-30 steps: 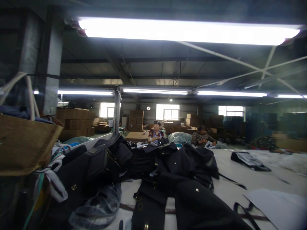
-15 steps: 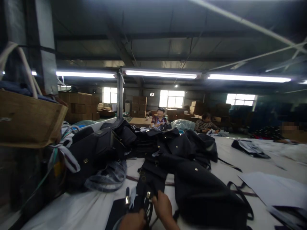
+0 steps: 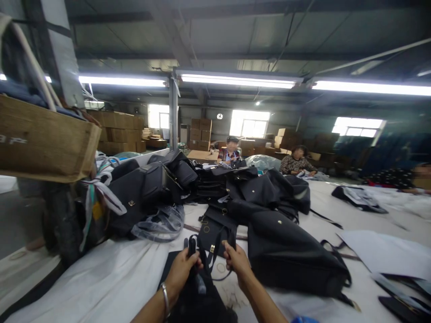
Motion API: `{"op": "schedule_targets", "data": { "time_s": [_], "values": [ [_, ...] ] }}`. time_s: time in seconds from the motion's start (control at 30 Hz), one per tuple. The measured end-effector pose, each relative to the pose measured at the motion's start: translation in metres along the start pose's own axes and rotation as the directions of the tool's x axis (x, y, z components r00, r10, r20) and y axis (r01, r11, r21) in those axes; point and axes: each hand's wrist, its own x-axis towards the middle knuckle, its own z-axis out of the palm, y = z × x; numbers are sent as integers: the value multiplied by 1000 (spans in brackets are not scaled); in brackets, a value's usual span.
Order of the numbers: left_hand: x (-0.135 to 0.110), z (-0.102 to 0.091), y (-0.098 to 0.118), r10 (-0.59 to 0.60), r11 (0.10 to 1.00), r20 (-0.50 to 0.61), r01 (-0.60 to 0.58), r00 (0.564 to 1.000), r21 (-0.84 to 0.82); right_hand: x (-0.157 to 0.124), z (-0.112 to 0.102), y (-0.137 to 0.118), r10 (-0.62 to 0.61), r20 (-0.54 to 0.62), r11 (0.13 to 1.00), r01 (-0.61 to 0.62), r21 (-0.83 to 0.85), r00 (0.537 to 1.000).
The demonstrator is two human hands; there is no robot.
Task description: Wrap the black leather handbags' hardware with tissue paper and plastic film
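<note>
My left hand [image 3: 182,270], with a silver bracelet at the wrist, is closed around black straps [image 3: 192,246] that loop up above the fingers. To its right, my right hand [image 3: 237,261] pinches a thin black strap [image 3: 220,278] that hangs in a curve between the two hands. A gold-coloured buckle [image 3: 212,248] shows on a strap between them. Below the hands lies a black bag [image 3: 198,300], partly hidden by my left hand and forearm. A flat black piece with gold rings [image 3: 215,228] lies just beyond.
A large black bag [image 3: 292,251] lies at the right, and more black bags [image 3: 151,188] are heaped behind. Clear plastic [image 3: 161,226] lies at the left of the white table [image 3: 101,278]. A tan tote [image 3: 43,139] hangs far left. Several people sit across the table.
The view has tilted down and both hands have come further into sight. My left hand is now raised with straps looped above it; my right hand draws a strap to the right.
</note>
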Motion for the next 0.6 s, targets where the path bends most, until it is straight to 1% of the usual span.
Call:
{"op": "schedule_targets", "data": {
  "time_s": [0.1, 0.2, 0.33, 0.43, 0.53, 0.6],
  "values": [
    [-6, -9, 5, 25, 999, 1, -25, 1000, -46, -14, 1, -11, -27, 53, 994, 21, 111, 998],
    [-12, -18, 8, 33, 998, -3, -33, 999, -55, -36, 3, -23, -80, 105, 980, 59, 190, 991],
    [-22, -27, 9, 44, 998, -24, -45, 999, -46, -68, 2, -40, -140, 181, 967, 95, 237, 974],
    [-33, -31, 11, 64, 997, -35, -65, 997, -36, -92, -3, -51, -177, 251, 959, 109, 262, 952],
    [-49, -36, 20, 86, 995, 10, -86, 996, -42, -120, -10, -62, -241, 293, 945, 154, 290, 925],
    [-61, -40, 27, 103, 994, 69, -100, 992, -48, -141, -14, -71, -278, 280, 936, 193, 294, 919]
  ]
}}
